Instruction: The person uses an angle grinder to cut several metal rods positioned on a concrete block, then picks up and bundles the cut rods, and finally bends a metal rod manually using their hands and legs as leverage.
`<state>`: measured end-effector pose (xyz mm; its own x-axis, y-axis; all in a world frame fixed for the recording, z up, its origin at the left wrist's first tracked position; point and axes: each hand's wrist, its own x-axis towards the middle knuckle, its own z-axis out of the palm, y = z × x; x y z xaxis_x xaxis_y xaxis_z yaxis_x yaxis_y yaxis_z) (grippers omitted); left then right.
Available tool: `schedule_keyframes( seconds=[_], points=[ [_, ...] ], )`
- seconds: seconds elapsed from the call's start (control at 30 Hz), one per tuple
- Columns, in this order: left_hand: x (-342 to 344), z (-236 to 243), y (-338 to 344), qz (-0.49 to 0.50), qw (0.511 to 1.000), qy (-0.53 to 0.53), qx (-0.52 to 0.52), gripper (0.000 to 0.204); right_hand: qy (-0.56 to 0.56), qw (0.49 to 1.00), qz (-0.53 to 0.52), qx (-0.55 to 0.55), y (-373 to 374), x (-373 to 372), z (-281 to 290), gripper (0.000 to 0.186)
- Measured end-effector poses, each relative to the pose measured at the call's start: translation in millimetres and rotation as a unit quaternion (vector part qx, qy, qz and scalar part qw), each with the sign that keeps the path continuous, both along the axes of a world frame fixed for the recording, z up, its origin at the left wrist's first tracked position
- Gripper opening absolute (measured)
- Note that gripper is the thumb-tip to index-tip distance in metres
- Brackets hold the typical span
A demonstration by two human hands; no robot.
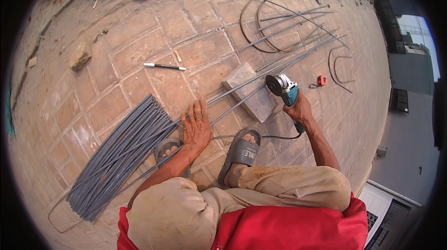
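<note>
My right hand (300, 109) is wrapped around the teal body of an angle grinder (290, 95). The grinder's dark disc (274, 84) is close to two long steel rods (235, 89) lying across a grey concrete block (258, 108); whether it touches them I cannot tell. Flat on the rods, to the left of the block, rests my left hand (198, 129), its fingers stretched out. A thick bundle of cut grey rods (123, 157) lies at the left, beside my sandalled feet.
The grinder's black cord (279, 136) runs past my right sandal (242, 152). Beyond the block lie loose and curved rods (259, 17). A red tape measure (321, 80) is on the right; a black-and-white marker (165, 66) and a rock (80, 56) are on the left of the paving.
</note>
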<state>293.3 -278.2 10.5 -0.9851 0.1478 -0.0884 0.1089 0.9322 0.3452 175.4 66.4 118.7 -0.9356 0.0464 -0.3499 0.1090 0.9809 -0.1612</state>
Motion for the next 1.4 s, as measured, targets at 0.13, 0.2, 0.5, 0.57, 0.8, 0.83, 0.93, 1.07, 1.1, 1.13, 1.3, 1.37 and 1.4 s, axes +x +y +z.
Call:
schedule_keyframes(
  seconds=[0.13, 0.2, 0.5, 0.57, 0.8, 0.83, 0.93, 1.07, 1.1, 1.13, 1.3, 1.37, 1.4],
  points=[
    [1, -5, 0, 0.001, 0.999, 0.016, -0.031, 0.107, 0.001, 1.000, 0.001, -0.007, -4, 1, 2, 0.072],
    [1, -5, 0, -0.001, 0.999, 0.018, -0.028, 0.107, 0.008, 1.000, 0.010, -0.008, -2, 3, 2, 0.072],
    [1, -3, 1, 0.000, 0.999, 0.019, -0.040, 0.105, -0.017, 1.000, -0.011, 0.009, -8, 2, 7, 0.071],
    [0, -2, 0, 0.000, 0.999, 0.018, -0.041, 0.105, -0.014, 1.000, -0.004, 0.003, -8, 1, 6, 0.070],
    [1, -5, 0, -0.001, 0.999, 0.023, -0.041, 0.104, -0.009, 1.000, 0.002, 0.003, -5, -1, 1, 0.072],
    [1, -5, 0, -0.001, 0.999, 0.023, -0.041, 0.104, -0.009, 1.000, -0.006, 0.002, -5, -1, 1, 0.072],
    [1, -4, 0, -0.005, 0.999, 0.019, -0.039, 0.104, 0.006, 1.000, 0.016, 0.012, -1, -2, -3, 0.072],
    [2, -6, -1, -0.002, 0.999, 0.015, -0.040, 0.103, 0.011, 1.000, 0.013, -0.006, -8, -6, -1, 0.072],
    [2, -7, -1, -0.002, 0.999, 0.017, -0.046, 0.103, 0.013, 1.000, 0.016, -0.007, -10, -7, -1, 0.072],
    [2, -6, -1, -0.001, 0.999, 0.017, -0.045, 0.103, 0.016, 1.000, 0.017, -0.007, -11, -8, 0, 0.072],
    [0, 0, -1, 0.000, 1.000, 0.006, -0.027, 0.085, -0.009, 1.000, -0.006, 0.015, -14, -12, 1, 0.072],
    [1, 0, -1, 0.004, 1.000, 0.007, -0.024, 0.085, -0.006, 1.000, -0.003, 0.017, -14, -11, 1, 0.072],
    [1, 0, -1, 0.005, 1.000, 0.009, -0.021, 0.085, -0.007, 1.000, -0.003, 0.016, -15, -11, 2, 0.070]
  ],
)
